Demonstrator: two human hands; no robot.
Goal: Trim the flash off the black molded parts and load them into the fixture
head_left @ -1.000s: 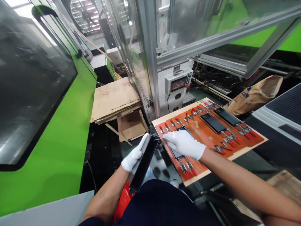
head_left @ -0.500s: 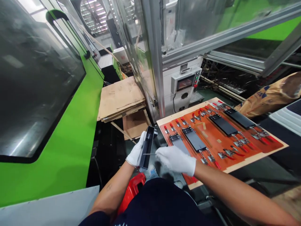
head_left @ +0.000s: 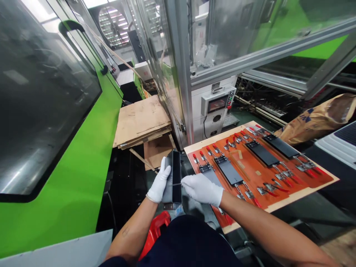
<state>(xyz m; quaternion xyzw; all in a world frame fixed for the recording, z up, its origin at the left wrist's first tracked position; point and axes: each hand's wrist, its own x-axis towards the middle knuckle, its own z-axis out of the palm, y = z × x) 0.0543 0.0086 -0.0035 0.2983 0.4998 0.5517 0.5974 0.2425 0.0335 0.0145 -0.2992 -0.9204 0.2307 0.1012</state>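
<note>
My left hand (head_left: 158,186), in a white glove, is closed on the left side of a long black box-shaped part (head_left: 176,167). The part is tipped so that its hollow side and one flat outer wall show. My gloved right hand (head_left: 200,189) pinches a thin, rod-like tool (head_left: 176,184), whose kind I cannot make out. Its slim shaft points left across the part's edge. To the right, an orange fixture board (head_left: 251,163) carries several dark flat panels, among them one panel (head_left: 228,170) near my right hand, between red-handled toggle clamps (head_left: 252,198).
Left of me rises a green machine (head_left: 75,163) with a large window. Ahead lie stacked cardboard sheets (head_left: 141,118) beside a metal-framed glass guard (head_left: 182,81). A control box (head_left: 218,103) sits behind the board. A red plastic object (head_left: 155,231) is low by my legs; a brown sack (head_left: 314,118) lies at right.
The black part has turned in my left hand, so its flat outer wall now shows more. My right hand has shifted slightly left and down with the thin tool, staying against the part.
</note>
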